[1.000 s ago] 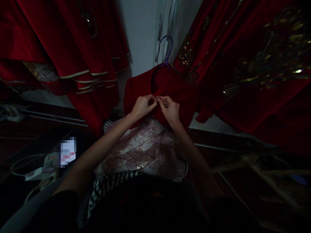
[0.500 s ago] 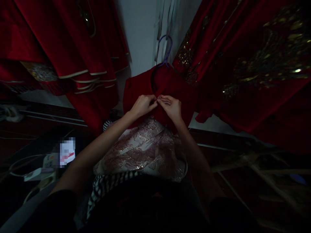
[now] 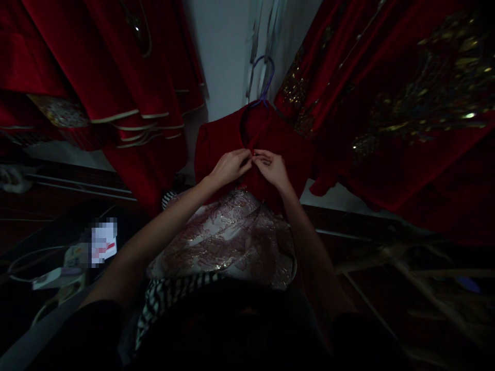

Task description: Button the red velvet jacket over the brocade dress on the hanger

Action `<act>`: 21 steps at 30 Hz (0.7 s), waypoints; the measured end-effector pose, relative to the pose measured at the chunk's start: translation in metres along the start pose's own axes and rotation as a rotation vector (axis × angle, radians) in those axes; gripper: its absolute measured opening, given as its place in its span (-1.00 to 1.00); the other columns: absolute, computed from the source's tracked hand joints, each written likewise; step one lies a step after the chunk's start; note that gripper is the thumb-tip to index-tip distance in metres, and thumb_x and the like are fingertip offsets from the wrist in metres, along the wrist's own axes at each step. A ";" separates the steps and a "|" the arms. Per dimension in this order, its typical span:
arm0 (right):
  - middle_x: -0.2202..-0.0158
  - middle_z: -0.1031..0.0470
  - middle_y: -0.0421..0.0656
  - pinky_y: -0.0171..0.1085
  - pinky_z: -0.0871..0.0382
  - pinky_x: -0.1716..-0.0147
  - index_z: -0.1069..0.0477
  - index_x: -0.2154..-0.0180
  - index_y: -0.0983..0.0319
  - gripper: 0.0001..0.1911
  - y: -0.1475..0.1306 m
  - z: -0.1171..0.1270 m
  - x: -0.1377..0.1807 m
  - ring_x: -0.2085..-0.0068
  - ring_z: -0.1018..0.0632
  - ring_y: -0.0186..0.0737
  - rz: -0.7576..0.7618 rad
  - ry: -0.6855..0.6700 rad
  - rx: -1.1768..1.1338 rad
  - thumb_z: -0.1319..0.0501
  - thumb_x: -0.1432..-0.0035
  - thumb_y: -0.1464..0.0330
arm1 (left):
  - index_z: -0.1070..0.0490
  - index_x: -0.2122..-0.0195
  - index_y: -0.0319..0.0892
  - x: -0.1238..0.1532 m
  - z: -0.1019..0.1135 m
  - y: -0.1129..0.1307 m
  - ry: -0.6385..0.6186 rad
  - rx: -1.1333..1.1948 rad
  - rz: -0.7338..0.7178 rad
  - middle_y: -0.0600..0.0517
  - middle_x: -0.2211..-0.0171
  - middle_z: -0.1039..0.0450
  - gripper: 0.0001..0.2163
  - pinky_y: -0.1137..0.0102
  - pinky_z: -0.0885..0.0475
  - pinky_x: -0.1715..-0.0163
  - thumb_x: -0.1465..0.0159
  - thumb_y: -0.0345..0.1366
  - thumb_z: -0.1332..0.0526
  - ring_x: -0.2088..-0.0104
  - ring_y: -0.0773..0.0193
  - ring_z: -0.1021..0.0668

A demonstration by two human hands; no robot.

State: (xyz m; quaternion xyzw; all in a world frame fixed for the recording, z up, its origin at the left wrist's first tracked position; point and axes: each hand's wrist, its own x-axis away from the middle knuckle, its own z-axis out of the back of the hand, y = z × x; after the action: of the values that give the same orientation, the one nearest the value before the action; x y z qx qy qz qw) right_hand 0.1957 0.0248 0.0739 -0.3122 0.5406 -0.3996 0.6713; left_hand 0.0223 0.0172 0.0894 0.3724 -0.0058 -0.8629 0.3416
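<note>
A dark red garment (image 3: 220,139) hangs in front of me on a purple hanger (image 3: 264,77). Both my hands meet at its front, just below the collar. My left hand (image 3: 229,167) pinches the cloth edge with closed fingers. My right hand (image 3: 273,169) pinches the facing edge, fingertips touching the left ones. What sits between the fingertips is hidden. Below my wrists lies a pale pink fabric with shiny gold pattern (image 3: 224,242), over a black-and-white striped cloth (image 3: 170,299).
Red garments with cream trim (image 3: 127,118) hang at the left, and red garments with gold embroidery (image 3: 417,103) at the right. A grey wall (image 3: 226,56) shows between them. Some pale objects and a cable (image 3: 58,273) lie low on the left in the dark.
A small shiny clasp seen between my fingertips earlier is now covered by them. Both hands have shifted very slightly upward and closed together on the garment's front.
</note>
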 end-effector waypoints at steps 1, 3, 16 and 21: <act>0.25 -0.60 -0.08 -0.19 -0.53 0.15 -0.49 0.09 0.25 -0.64 0.002 -0.002 0.002 0.24 -0.60 -0.23 -0.003 -0.003 -0.011 -0.28 -0.05 0.26 | -0.43 0.21 -0.22 0.002 -0.005 0.000 0.038 0.061 0.046 -0.05 0.27 -0.50 -0.80 0.40 -0.36 0.22 -0.33 -0.27 -0.06 0.27 0.25 -0.52; 0.14 -0.57 -0.09 -0.22 -0.52 0.15 -0.42 -0.02 0.20 -0.54 0.008 -0.004 0.011 0.18 -0.58 -0.23 -0.006 -0.028 -0.022 -0.28 -0.05 0.27 | -0.42 0.18 -0.21 0.007 -0.017 0.000 0.117 0.226 0.160 -0.05 0.22 -0.51 -0.77 0.39 -0.37 0.14 -0.36 -0.20 -0.04 0.22 0.25 -0.53; 0.34 -0.37 -0.26 -0.40 -0.48 0.52 -0.24 0.02 0.09 -0.50 0.001 0.013 0.033 0.35 -0.50 -0.34 -0.195 0.026 -0.290 -0.27 0.05 0.33 | -0.44 -0.01 -0.16 0.040 -0.061 0.023 0.173 1.289 0.624 -0.09 -0.02 -0.49 -0.45 0.20 -0.41 -0.03 -0.30 0.15 0.04 -0.06 0.08 -0.50; 0.09 -0.47 -0.17 -0.16 -0.52 0.03 -0.25 0.03 0.06 -0.55 -0.007 0.007 0.046 0.09 -0.57 -0.25 -0.139 0.006 -0.347 -0.31 -0.03 0.23 | -0.46 0.23 -0.21 0.053 -0.062 0.029 0.207 0.960 0.618 0.01 0.35 -0.50 -0.60 0.44 -0.42 0.37 -0.10 0.03 -0.33 0.35 0.27 -0.52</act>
State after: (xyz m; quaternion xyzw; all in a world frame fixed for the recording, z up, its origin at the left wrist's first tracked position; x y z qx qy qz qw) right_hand 0.2061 -0.0190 0.0593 -0.4587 0.5806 -0.3465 0.5766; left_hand 0.0541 -0.0213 0.0184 0.5492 -0.4713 -0.5831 0.3692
